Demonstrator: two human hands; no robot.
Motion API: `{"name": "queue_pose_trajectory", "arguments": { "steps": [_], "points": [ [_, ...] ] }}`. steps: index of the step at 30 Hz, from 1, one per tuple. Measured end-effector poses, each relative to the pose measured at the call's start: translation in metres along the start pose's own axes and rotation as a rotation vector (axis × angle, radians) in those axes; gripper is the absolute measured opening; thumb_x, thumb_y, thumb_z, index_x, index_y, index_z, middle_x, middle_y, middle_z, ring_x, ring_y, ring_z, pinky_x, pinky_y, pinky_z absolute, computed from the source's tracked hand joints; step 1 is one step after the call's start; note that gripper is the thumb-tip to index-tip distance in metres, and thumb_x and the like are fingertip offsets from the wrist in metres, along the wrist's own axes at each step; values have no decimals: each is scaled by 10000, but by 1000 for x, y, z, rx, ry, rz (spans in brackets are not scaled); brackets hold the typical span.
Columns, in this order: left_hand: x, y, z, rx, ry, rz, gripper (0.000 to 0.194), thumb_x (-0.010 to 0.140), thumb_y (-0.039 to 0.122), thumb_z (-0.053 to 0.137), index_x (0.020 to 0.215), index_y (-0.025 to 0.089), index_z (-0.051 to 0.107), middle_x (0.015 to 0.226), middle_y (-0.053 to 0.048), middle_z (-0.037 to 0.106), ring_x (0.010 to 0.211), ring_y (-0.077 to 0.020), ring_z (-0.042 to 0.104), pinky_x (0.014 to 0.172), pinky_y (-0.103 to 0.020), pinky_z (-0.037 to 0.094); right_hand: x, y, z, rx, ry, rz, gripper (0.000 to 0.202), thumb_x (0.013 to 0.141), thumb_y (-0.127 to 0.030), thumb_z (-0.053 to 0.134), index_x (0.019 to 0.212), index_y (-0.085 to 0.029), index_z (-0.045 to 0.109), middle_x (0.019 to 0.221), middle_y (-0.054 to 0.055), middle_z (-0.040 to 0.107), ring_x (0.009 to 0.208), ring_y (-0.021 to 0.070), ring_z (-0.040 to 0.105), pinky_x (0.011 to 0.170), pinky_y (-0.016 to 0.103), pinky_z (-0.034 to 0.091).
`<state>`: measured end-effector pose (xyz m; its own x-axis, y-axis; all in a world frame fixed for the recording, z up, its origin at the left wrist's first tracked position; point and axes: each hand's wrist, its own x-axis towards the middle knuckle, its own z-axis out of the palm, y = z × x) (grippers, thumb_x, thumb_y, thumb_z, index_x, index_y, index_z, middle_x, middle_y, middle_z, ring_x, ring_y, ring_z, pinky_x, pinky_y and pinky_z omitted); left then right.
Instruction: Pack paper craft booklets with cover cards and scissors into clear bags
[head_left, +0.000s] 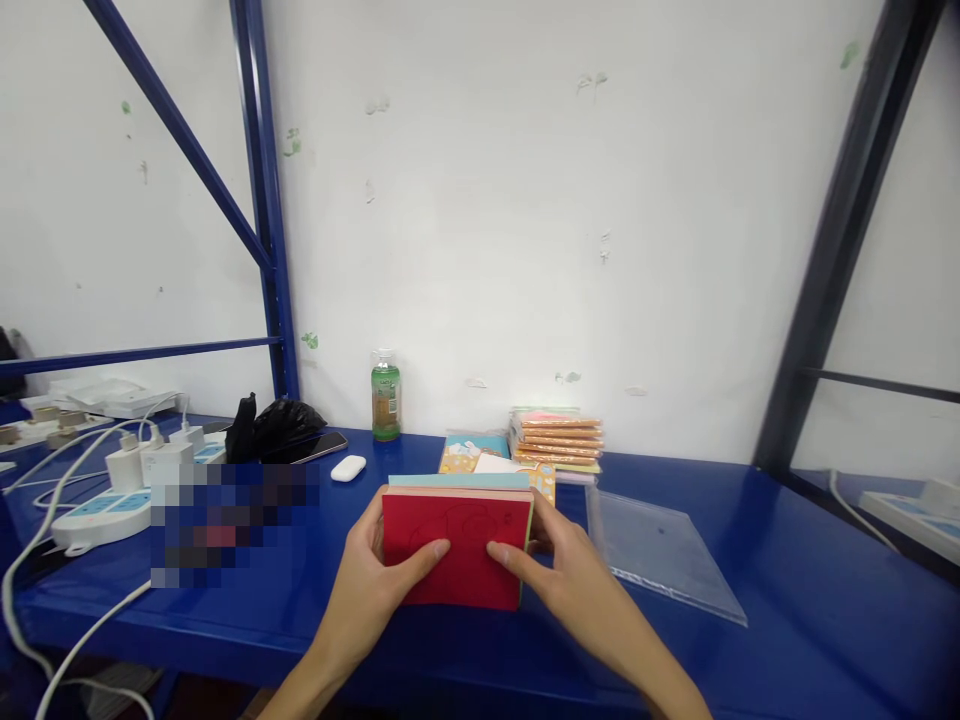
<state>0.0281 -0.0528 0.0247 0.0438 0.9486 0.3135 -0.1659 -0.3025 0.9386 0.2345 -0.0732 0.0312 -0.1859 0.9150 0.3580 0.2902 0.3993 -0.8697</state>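
Both of my hands hold a stack of coloured paper sheets (459, 590) upright over the front of the blue table. The sheet facing me is red with thin dark line drawing on it, and light blue and pale edges show behind. My left hand (379, 565) grips the left side, thumb flat on the red face, fingers hidden behind. My right hand (559, 560) grips the right side in the same way. Partly hidden behind the stack lie printed cards or packets (461, 458) in orange and blue. To the right lies a clear plastic sleeve (660, 550).
Several orange-edged packets (559, 440) are piled by the wall. A green-labelled bottle (386, 395), white earbud case (349, 468), phone (321, 447) and black plastic bag (281, 428) stand or lie at the back left. Power strips (105, 520) with chargers and white cables occupy the left end.
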Motion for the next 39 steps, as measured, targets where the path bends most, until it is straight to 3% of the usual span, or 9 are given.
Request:
{"name": "queue_pose_trajectory", "arguments": {
  "steps": [6,12,19,24,27,31,34,39],
  "points": [
    [-3,-8,0,108,120,-44,616,639,444,868,1146,179,642,1087,-107,788,1049,-349,722,904,-425,582,-1,0,0,-16,-84,23,421,902,-366,663,1301,-237,630,1268,63,708,1135,265,670,969,393,534],
    [-4,-7,1,120,79,-66,460,645,453,859,987,183,710,960,-98,813,932,-340,753,831,-415,602,0,3,4,-14,-94,17,414,908,-364,652,1308,-255,638,1313,55,685,1220,284,625,1017,421,508],
    [0,-11,1,95,65,-61,442,636,441,869,968,185,729,1001,-104,816,923,-337,761,810,-415,616,-1,-2,0,-36,-57,6,356,944,-442,603,1240,-250,649,1230,55,720,1037,235,702,895,352,559],
    [3,-14,-3,125,5,-111,443,632,452,877,948,164,760,944,-115,824,892,-343,766,779,-404,618,-2,-2,-6,-26,-17,26,521,981,-596,438,1369,-261,530,1313,69,665,1186,255,628,1031,402,481],
    [4,-13,-5,155,-11,-113,441,644,469,867,946,162,774,945,-116,825,906,-347,764,784,-396,615,3,9,-18,-47,138,41,584,1007,-636,255,1389,-275,510,1318,69,651,1230,257,594,1058,416,450],
    [5,-13,-6,157,-35,-127,427,620,457,883,919,169,786,938,-109,827,881,-339,767,767,-381,616,11,38,-33,-368,368,117,621,993,-647,236,1298,-246,598,1301,120,656,1248,326,568,1076,508,399],
    [5,-14,-7,160,-38,-123,422,621,457,880,916,169,787,938,-105,826,869,-336,765,749,-380,617,13,61,-36,-490,276,160,620,997,-620,256,1372,-233,563,1295,122,672,1228,349,590,1064,561,386],
    [8,-16,-10,199,-84,-116,426,669,462,852,965,162,787,987,-106,821,923,-339,756,784,-387,612,13,82,-28,-474,204,146,621,979,-629,346,1423,-247,553,1432,75,595,1384,312,470,1178,552,256]
  ]
}}
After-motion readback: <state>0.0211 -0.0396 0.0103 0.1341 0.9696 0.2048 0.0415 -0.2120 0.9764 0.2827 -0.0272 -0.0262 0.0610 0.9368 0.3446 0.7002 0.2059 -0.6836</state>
